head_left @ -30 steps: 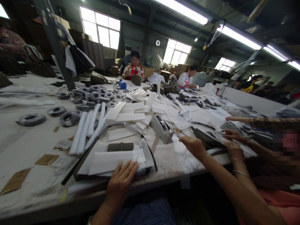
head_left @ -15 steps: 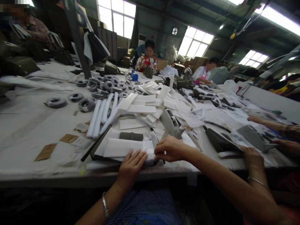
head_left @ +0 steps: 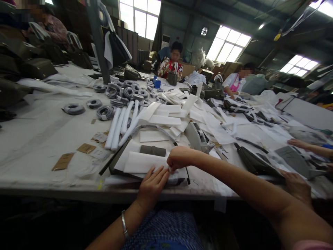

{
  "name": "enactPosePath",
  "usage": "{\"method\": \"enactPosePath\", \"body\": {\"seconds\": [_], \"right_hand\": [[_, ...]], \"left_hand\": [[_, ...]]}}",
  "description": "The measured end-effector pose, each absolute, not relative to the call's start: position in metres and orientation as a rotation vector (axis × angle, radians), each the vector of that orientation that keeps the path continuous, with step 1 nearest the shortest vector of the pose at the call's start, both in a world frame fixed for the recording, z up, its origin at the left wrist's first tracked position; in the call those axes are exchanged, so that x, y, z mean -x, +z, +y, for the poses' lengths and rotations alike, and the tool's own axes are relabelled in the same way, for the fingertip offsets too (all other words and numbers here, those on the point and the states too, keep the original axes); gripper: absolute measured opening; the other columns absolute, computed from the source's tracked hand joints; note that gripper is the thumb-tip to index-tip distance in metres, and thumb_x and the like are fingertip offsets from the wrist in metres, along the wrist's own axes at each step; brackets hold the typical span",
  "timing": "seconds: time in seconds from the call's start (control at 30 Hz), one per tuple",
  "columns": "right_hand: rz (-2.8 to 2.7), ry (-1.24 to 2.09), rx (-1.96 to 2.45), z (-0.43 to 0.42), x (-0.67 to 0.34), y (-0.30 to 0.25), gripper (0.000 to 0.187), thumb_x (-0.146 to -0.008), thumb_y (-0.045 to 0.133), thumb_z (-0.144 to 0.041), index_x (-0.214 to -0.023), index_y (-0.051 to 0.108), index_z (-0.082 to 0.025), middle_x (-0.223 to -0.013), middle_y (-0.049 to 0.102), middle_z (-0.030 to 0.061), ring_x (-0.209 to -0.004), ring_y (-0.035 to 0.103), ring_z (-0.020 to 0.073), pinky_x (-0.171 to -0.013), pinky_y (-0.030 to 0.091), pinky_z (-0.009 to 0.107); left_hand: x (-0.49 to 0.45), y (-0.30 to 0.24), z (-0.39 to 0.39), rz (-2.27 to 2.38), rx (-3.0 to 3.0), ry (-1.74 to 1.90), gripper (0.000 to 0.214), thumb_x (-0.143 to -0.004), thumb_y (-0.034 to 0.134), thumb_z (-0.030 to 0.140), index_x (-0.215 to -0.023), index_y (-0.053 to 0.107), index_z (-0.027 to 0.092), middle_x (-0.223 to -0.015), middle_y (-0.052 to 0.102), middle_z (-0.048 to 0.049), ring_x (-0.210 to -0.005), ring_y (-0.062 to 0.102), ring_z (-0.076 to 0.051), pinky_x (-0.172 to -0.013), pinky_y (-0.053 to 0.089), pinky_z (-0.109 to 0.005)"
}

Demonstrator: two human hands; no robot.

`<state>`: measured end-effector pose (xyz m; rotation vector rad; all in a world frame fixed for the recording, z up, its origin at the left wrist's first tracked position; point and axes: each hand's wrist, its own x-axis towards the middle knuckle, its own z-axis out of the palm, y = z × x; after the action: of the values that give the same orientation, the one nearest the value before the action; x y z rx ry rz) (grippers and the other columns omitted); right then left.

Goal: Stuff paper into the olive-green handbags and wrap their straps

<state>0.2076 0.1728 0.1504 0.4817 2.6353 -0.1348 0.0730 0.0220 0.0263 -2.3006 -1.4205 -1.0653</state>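
A dark olive handbag (head_left: 117,170) lies flat before me near the table's front edge, its wrapped handle arching toward the back. On it rests a white foam strip (head_left: 140,162), beside a short dark band (head_left: 153,150). My left hand (head_left: 153,184) presses flat on the strip's lower edge, fingers stretched out. At the strip's right end, my right hand (head_left: 180,157) is closed, pinching thin white wrapping (head_left: 171,170); its fingertips are partly hidden. A grey bag (head_left: 195,135) stands just behind my right hand.
White foam tubes (head_left: 117,126), a heap of foam strips (head_left: 166,119) and coiled, wrapped handles (head_left: 74,108) lie beyond the bag. Brown paper tags (head_left: 62,161) are at left. A co-worker's hand (head_left: 296,184) rests by a dark bag (head_left: 249,161) on the right.
My right hand has moved inward over the strip's right end and curled tighter, bunching the wrapping. My left hand stays on the strip. The whole view has shifted slightly.
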Motion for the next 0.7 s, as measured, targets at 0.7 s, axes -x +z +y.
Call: {"method": "enactPosePath", "body": {"seconds": [0.7], "right_hand": [[2.586,0.030,-0.493,0.218,-0.181,0.141,0.044,-0.066,0.076,-0.065,-0.082,0.078,-0.024,-0.074,0.075,0.0045,-0.068,0.064,0.0193,-0.058,0.032,0.025]], "left_hand": [[-0.073,0.024,0.022,-1.340,2.242,-1.108,0.035,-0.102,0.039,0.020,-0.122,0.066,0.028,-0.120,0.071,-0.0002,-0.117,0.063,-0.020,-0.106,0.047,-0.041]]}}
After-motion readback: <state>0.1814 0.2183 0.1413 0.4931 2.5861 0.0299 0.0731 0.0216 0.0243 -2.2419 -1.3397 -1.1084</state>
